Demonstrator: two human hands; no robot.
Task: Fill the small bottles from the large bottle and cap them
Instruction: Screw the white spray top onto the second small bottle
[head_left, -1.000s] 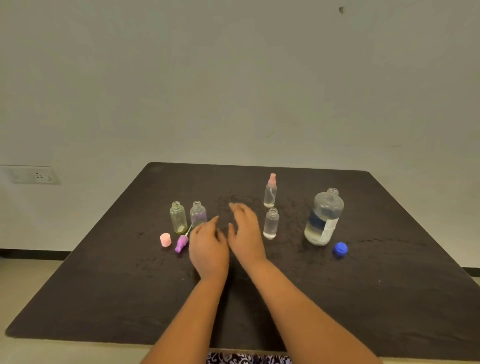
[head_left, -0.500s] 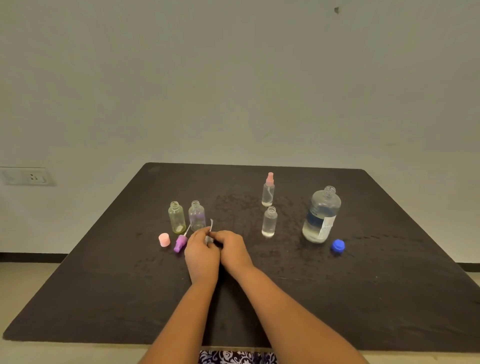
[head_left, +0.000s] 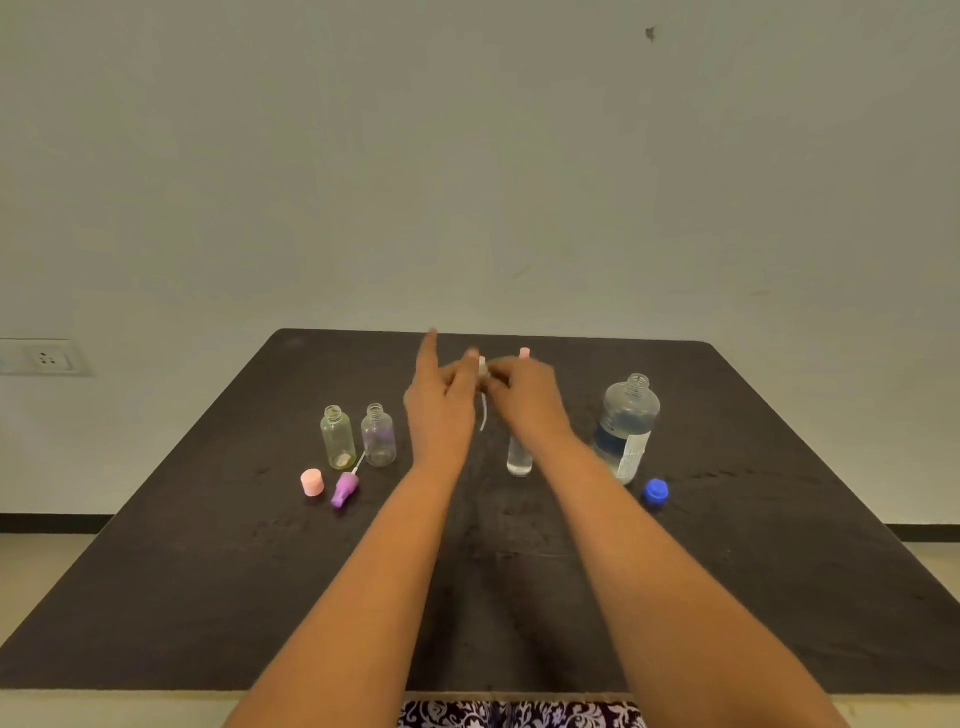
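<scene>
Head view: left hand (head_left: 441, 410) and right hand (head_left: 524, 400) are pinching one white sprayer (head_left: 482, 366) above the table (head_left: 208, 571), with the left index pointing up. Four small bottles are standing: yellow bottle (head_left: 337, 436), purple bottle (head_left: 379, 435), clear bottle (head_left: 519, 461), pink-topped bottle (head_left: 524, 353). One large bottle (head_left: 626, 426) is standing open at right. Three closures are lying loose: pink cap (head_left: 312, 482), purple sprayer (head_left: 345, 488), blue cap (head_left: 655, 491).

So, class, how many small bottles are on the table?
4: a yellowish bottle and purplish bottle side by side at left; a clear bottle partly behind the right wrist; a pink-topped bottle mostly hidden behind the right hand.
</scene>
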